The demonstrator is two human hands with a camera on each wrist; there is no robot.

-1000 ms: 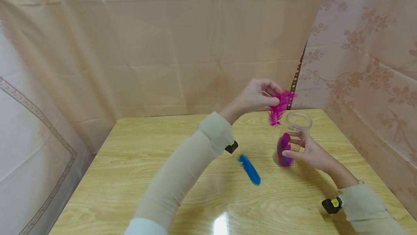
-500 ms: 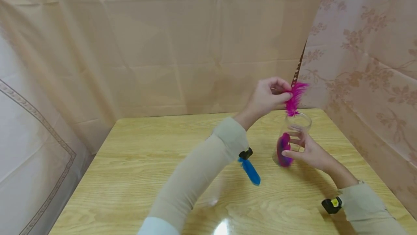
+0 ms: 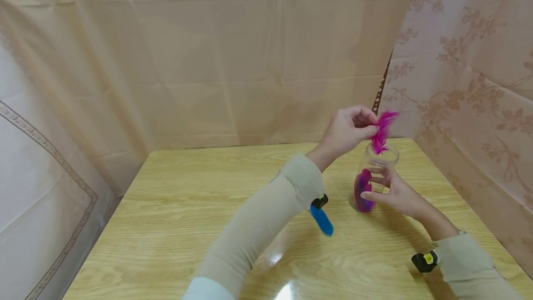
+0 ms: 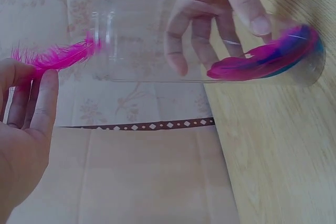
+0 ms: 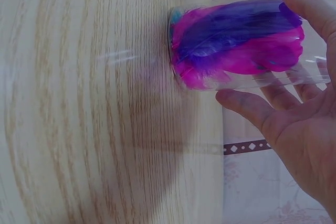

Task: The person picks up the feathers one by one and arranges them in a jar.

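Note:
My left hand pinches a magenta feather between thumb and fingers. The feather's lower tip is at the mouth of a clear plastic jar, as the left wrist view also shows. Upright on the table, the jar is held around its side by my right hand, thumb on one side and fingers on the other. Inside lie several magenta, purple and blue feathers, leaning against the wall low down. A loose blue feather lies on the table, its upper end hidden behind the left wrist's camera.
The wood-grain table ends at a beige cloth at the back. A flowered cloth hangs along the right side, close to the jar. A pale cloth hangs at the left.
My left hand has moved right with the magenta feather, first beside the jar, then above its mouth, then slightly lower into the opening. My right hand and the jar have stayed put.

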